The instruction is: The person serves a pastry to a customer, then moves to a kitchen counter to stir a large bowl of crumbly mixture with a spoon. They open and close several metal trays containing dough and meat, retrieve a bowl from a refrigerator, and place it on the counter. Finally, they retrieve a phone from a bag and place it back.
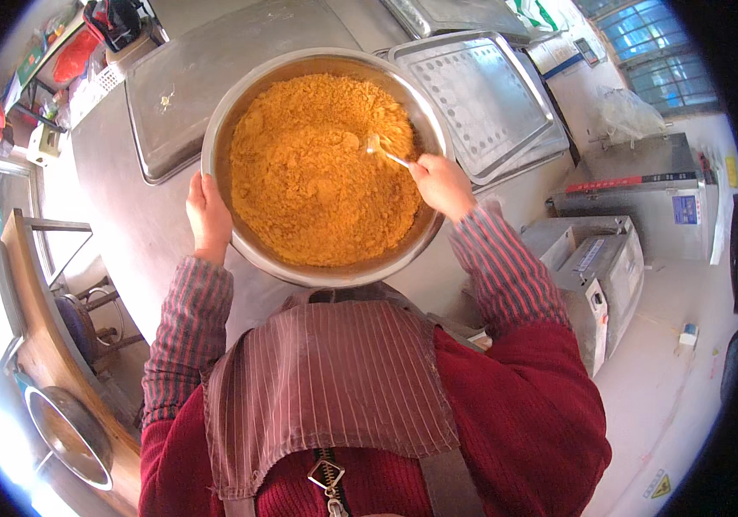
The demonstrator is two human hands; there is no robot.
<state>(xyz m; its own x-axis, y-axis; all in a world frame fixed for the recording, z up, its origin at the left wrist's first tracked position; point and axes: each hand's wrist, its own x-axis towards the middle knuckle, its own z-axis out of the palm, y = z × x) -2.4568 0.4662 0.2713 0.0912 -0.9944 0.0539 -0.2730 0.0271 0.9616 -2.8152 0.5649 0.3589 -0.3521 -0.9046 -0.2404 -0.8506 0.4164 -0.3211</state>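
A large round metal bowl [325, 276] stands on the metal table before me, filled with an orange-yellow crumbly powder [317, 187]. My left hand [209, 213] grips the bowl's left rim, fingers on the outer wall. In my right hand [441, 184] is the handle of a metal spoon [397, 159]. The spoon's head lies at the powder's surface near the right side of the bowl, with some powder on it; it is slightly blurred.
A metal tray [182, 97] lies left of and behind the bowl. Stacked perforated trays [479, 103] lie to its right. Metal boxes [588, 258] stand at the right. On a wooden-edged surface [52, 323] at the lower left is another metal bowl [103, 446].
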